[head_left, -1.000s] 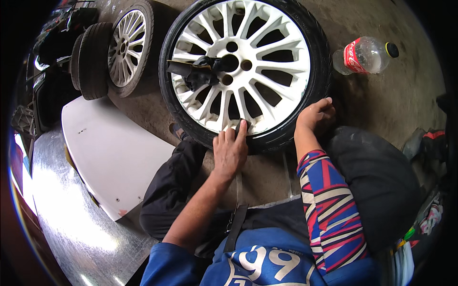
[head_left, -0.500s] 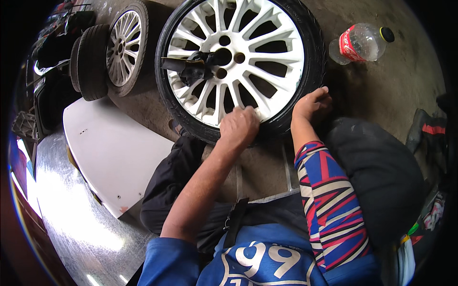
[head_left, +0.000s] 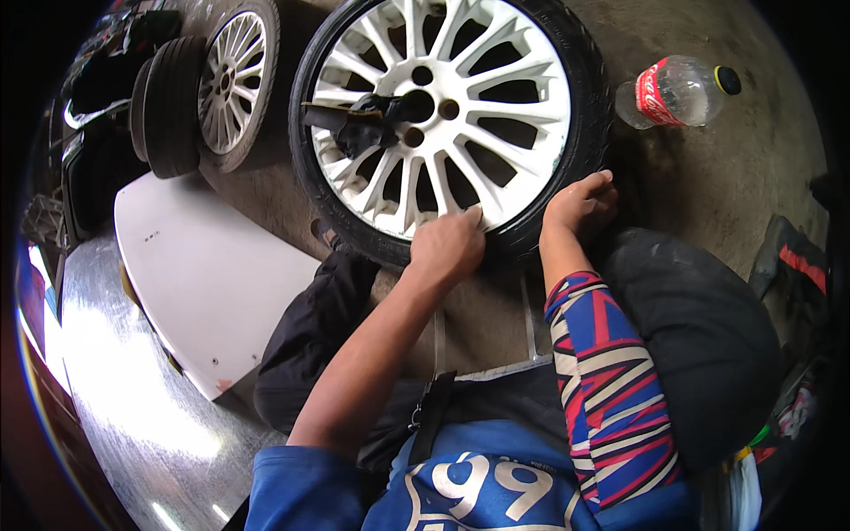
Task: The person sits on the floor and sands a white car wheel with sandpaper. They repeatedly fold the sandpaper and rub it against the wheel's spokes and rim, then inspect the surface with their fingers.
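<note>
Curled into a loose fist, the left hand presses its knuckles against the near rim of the white alloy wheel, where the spokes meet the black tyre — whether anything is pinched inside that fist cannot be made out, since the fingers fold away from the camera. That wheel lies flat on the concrete floor, just ahead of the person's knees.

Far left, a dark car body is cut off by the picture's rim and is hard to read. Next to it a second wheel stands leaning against a stack of tyres. Below these, a white panel lies on the ground, its lower corner running under the person's dark trouser leg.

On the wheel's hub sits a crumpled dark rag — its exact shape is unclear.

Further right, the right hand rests on the tyre's sidewall, fingers bent and together, gripping nothing visible; its fingertips are hidden against the rubber. A striped sleeve covers that forearm. Beyond, a clear plastic bottle lies on its side.
</note>
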The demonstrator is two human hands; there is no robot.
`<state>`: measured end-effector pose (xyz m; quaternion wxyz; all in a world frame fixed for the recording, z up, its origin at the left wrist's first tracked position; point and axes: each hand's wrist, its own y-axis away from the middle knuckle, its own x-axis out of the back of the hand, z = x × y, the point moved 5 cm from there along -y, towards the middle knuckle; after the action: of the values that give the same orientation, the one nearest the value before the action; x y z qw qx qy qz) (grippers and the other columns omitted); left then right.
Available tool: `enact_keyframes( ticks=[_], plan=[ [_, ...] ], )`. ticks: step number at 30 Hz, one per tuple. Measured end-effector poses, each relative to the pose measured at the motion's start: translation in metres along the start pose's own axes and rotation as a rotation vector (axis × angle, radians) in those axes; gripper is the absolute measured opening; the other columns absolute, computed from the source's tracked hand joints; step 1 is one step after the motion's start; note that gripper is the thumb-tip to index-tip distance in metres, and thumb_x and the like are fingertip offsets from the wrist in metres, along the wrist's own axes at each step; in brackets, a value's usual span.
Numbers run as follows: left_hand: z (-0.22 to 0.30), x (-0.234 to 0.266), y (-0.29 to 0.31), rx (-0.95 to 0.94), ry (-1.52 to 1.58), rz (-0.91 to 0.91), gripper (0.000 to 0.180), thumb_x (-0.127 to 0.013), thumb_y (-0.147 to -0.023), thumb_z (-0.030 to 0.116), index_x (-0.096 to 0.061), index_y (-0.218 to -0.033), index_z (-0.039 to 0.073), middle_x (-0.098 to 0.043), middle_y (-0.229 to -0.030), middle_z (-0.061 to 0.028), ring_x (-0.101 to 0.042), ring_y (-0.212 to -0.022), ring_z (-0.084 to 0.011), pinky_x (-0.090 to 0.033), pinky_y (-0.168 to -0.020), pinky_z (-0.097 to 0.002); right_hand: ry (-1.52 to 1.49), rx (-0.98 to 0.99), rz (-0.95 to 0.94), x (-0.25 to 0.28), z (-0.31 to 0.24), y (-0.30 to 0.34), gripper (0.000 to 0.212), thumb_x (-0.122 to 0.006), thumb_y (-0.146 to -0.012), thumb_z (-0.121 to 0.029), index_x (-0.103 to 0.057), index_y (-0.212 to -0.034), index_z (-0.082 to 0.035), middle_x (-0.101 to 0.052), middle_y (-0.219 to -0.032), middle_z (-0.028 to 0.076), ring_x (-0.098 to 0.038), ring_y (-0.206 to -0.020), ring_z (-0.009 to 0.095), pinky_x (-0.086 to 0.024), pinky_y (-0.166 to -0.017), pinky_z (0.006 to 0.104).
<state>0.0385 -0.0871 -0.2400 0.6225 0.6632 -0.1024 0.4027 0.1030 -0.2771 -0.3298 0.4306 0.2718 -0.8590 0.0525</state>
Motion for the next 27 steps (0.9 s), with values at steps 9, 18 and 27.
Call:
enact_keyframes(
  ticks=[9, 18, 27],
  plan=[
    [-0.001, -0.001, 0.003, -0.045, 0.067, 0.117, 0.029, -0.048, -0.098, 0.021, -0.072, -0.113, 0.014, -0.072, -0.085, -0.0241, -0.072, -0.081, -0.0427, -0.057, -0.075, -0.054, -0.008, 0.008, -0.018, 0.006, -0.004, 0.003, 0.054, -0.045, -0.104, -0.045, -0.068, -0.097, 0.003, -0.067, -0.102, 0.027, -0.064, -0.098, 0.044, -0.051, -0.09, 0.0504],
    [-0.004, -0.009, 0.0, -0.075, 0.074, 0.257, 0.022, -0.053, -0.097, 0.021, -0.07, -0.108, 0.011, -0.07, -0.079, -0.0239, -0.071, -0.075, -0.0431, -0.056, -0.069, -0.0528, 0.01, -0.088, -0.133, 0.006, -0.005, 0.004, 0.059, -0.04, -0.105, -0.049, -0.06, -0.119, 0.005, -0.059, -0.127, 0.03, -0.058, -0.116, 0.044, -0.046, -0.1, 0.048],
    [-0.015, 0.005, 0.021, -0.054, 0.166, 0.501, 0.028, -0.056, -0.094, 0.017, -0.066, -0.12, 0.014, -0.069, -0.071, -0.0232, -0.07, -0.066, -0.0431, -0.057, -0.061, -0.0538, 0.064, -0.021, -0.009, 0.005, -0.001, 0.002, 0.053, -0.043, -0.104, -0.046, -0.068, -0.103, 0.0, -0.068, -0.103, 0.026, -0.066, -0.097, 0.043, -0.052, -0.086, 0.0494]
  ],
)
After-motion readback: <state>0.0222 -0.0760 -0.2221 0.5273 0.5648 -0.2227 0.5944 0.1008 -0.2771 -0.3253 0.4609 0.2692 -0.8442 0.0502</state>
